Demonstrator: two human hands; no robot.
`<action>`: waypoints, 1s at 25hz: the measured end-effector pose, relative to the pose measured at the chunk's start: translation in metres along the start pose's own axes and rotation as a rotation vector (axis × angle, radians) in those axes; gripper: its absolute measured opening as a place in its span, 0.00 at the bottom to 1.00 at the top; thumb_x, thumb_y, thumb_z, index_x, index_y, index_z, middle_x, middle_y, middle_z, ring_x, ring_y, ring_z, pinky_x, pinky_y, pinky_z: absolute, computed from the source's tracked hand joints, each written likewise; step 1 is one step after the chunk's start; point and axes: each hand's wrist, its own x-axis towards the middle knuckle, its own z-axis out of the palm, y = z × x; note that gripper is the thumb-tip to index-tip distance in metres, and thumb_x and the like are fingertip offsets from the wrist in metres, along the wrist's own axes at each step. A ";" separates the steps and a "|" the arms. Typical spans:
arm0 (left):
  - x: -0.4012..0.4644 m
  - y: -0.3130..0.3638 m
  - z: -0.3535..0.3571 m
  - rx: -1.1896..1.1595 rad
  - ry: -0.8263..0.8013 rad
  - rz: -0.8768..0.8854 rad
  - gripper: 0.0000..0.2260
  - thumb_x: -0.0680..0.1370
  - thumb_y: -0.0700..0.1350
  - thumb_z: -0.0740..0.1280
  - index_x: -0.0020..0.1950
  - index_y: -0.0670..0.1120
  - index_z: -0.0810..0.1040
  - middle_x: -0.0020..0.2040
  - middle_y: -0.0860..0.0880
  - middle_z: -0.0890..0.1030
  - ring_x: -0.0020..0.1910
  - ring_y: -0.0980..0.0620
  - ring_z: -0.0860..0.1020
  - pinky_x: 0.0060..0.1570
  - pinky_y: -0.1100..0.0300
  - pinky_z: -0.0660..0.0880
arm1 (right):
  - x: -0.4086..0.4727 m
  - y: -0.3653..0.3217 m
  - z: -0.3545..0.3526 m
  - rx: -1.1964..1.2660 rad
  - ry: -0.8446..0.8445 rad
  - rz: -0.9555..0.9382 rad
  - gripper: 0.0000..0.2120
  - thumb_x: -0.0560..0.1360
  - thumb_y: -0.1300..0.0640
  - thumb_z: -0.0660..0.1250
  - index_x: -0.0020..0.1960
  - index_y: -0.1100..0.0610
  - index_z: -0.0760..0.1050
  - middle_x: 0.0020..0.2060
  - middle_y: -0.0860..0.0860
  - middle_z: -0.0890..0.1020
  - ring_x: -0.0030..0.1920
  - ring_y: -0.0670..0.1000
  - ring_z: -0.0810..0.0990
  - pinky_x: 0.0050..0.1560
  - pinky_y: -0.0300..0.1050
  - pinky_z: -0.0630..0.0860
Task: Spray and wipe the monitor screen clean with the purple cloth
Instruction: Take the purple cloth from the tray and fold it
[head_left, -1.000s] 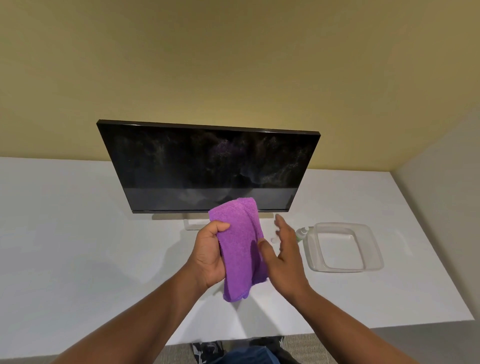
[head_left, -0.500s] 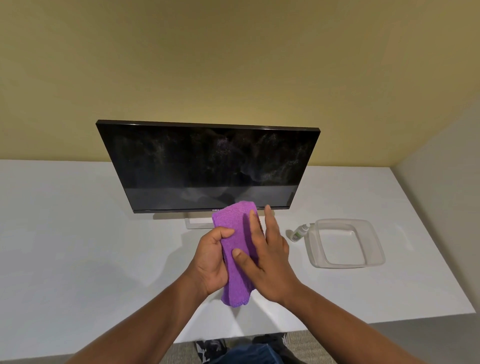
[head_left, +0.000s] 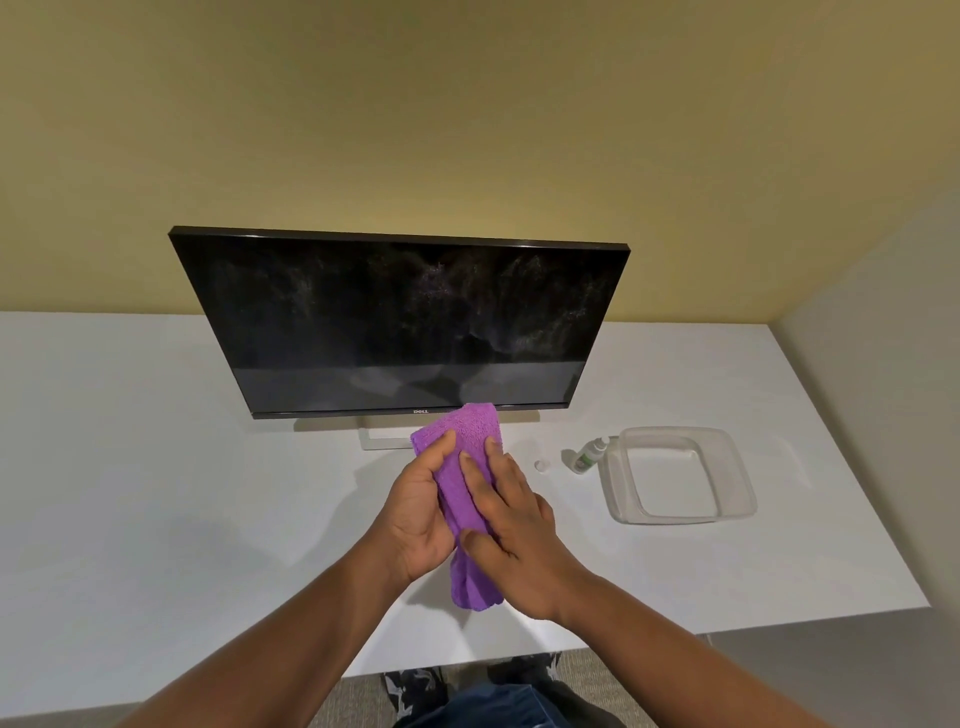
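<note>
Both hands clasp the folded purple terry cloth (head_left: 470, 499): left hand (head_left: 415, 514) curled around it, right hand (head_left: 511, 530) pressed flat on top, below the black flat-panel monitor (head_left: 400, 322) at 12 o'clock. Spray mist speckles the screen. Risk: delay lets droplets run into the bezel.

Open desk (head_left: 156, 493) left of the monitor (head_left: 400, 322); bottle (head_left: 589, 454), tray (head_left: 680, 517) right.

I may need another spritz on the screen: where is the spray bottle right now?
In the head view the spray bottle lies on the white desk, right of the hands, just left of the clear plastic tray, with its small cap loose beside it.
</note>
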 end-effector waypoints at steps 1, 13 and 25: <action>0.001 -0.001 0.000 0.012 0.018 -0.010 0.22 0.77 0.54 0.70 0.67 0.45 0.78 0.60 0.38 0.84 0.59 0.37 0.83 0.52 0.43 0.82 | -0.001 0.006 0.000 0.027 0.025 -0.003 0.32 0.79 0.29 0.45 0.78 0.30 0.34 0.80 0.35 0.34 0.82 0.45 0.37 0.78 0.55 0.44; 0.013 0.002 0.006 0.144 0.181 0.047 0.18 0.81 0.58 0.64 0.65 0.49 0.79 0.55 0.43 0.86 0.57 0.41 0.82 0.46 0.48 0.81 | 0.026 0.162 -0.052 0.196 0.450 0.535 0.31 0.78 0.54 0.71 0.77 0.58 0.65 0.65 0.57 0.77 0.61 0.57 0.79 0.56 0.44 0.71; 0.009 -0.025 0.017 0.014 0.219 0.150 0.14 0.77 0.54 0.71 0.54 0.46 0.88 0.55 0.42 0.86 0.46 0.43 0.86 0.46 0.46 0.81 | 0.050 0.220 -0.064 0.178 0.433 0.455 0.05 0.79 0.56 0.67 0.50 0.54 0.82 0.43 0.50 0.80 0.46 0.54 0.79 0.40 0.46 0.69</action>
